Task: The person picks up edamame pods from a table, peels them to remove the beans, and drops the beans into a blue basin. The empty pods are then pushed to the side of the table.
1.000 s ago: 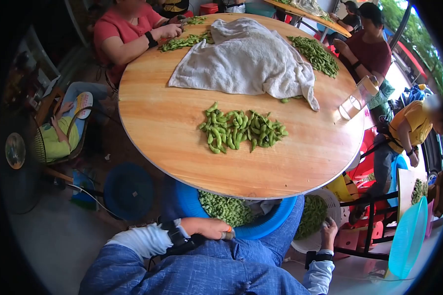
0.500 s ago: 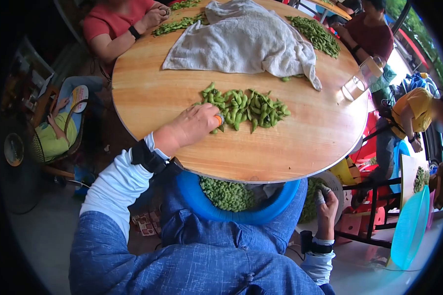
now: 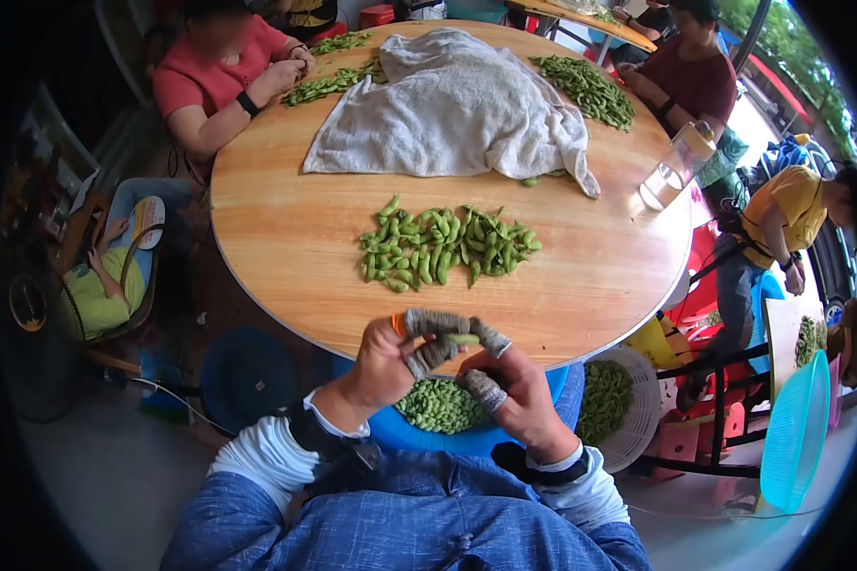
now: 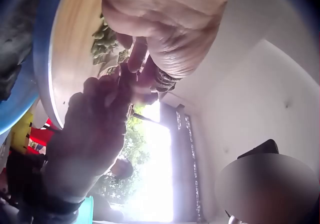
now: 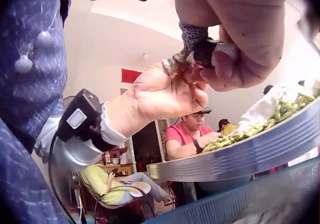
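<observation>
In the head view, both hands meet over the near table edge around a green soybean pod point(image 3: 464, 339). My left hand point(image 3: 376, 366) pinches it between a wrapped forefinger and thumb. My right hand point(image 3: 528, 404), also with cloth wraps on its fingertips, comes in from the other side, its forefinger at the pod's far end. In the right wrist view, the right hand point(image 5: 240, 38) has curled fingers right at those of the left hand point(image 5: 165, 91). Below them a blue basin point(image 3: 390, 433) on the lap holds shelled green beans point(image 3: 438, 404). A pile of pods point(image 3: 443, 247) lies on the round table point(image 3: 286, 219).
A white towel point(image 3: 457, 114) covers the table's middle, with more pods point(image 3: 586, 90) beyond. A clear pitcher point(image 3: 671, 171) stands at the right edge. A white basket point(image 3: 643, 404) of green pods stands low right. Other people sit around the table.
My left hand went from the lap up to the pod pile, then came back with a pod. The right hand rose from beside the white basket to meet it over the basin.
</observation>
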`<move>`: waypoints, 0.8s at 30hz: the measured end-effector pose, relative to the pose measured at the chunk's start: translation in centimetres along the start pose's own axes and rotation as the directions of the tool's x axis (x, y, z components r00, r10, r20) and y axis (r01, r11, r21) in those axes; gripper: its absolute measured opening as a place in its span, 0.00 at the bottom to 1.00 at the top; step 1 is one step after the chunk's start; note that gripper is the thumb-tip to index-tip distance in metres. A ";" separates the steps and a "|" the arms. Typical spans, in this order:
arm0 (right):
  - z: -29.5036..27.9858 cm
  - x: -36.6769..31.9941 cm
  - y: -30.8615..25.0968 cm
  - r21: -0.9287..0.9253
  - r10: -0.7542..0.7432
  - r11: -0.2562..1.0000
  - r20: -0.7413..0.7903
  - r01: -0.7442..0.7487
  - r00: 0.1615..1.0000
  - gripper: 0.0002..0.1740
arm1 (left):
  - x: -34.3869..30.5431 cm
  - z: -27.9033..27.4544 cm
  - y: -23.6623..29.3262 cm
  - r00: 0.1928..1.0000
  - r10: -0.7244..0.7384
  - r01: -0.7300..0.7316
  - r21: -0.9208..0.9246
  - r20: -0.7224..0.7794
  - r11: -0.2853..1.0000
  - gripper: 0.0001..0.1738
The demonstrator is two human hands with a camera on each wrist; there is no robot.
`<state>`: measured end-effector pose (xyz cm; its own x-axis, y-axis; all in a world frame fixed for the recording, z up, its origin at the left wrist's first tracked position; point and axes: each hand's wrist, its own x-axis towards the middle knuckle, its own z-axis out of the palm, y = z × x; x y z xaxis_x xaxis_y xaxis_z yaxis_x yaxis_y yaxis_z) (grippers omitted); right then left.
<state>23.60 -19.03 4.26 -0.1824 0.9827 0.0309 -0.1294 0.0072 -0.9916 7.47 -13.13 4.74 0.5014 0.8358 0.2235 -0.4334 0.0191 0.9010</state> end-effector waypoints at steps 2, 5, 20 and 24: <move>-0.1 0.0 0.4 -0.136 -0.058 0.989 -0.052 0.051 0.997 0.20 | -0.9 0.2 -0.5 0.998 -0.064 0.064 -0.047 0.009 0.997 0.12; -0.6 -0.3 -0.6 -0.454 -0.210 0.875 -0.047 0.166 0.977 0.18 | -1.6 -1.2 -0.5 0.996 -0.006 -0.019 0.274 0.090 0.961 0.13; -1.0 -2.7 -0.1 0.384 0.264 0.908 -0.213 -0.168 0.941 0.15 | -1.7 1.0 -1.2 0.982 -0.126 0.006 0.648 0.139 0.762 0.08; -1.0 -3.1 1.0 0.567 0.288 0.810 -0.160 -0.150 0.944 0.12 | -1.8 1.1 -2.1 0.984 0.055 -0.163 0.743 0.169 0.649 0.18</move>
<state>25.02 -21.85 3.09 -0.0532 0.9596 -0.2761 -0.6300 -0.2468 -0.7364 8.36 -15.29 2.85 0.5961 0.7310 0.3320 0.1934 -0.5320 0.8244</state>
